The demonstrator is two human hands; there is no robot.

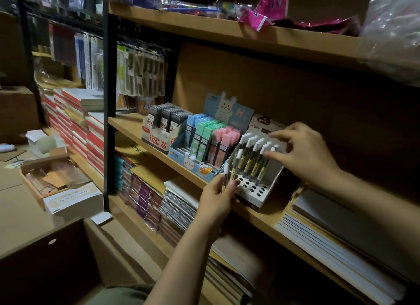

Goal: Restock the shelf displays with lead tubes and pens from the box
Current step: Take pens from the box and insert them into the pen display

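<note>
The left hand (217, 196) hides the bottom of the pens (226, 176) it holds, so their number is hard to tell. The words on the pen stand (255, 192) are too small to read. The plastic bag (393, 29) at the upper right is cut off by the edge. The hanging packs (141, 70) at the upper left are dark and blurry. The dark box (43, 266) at the lower left is cut off too.
</note>
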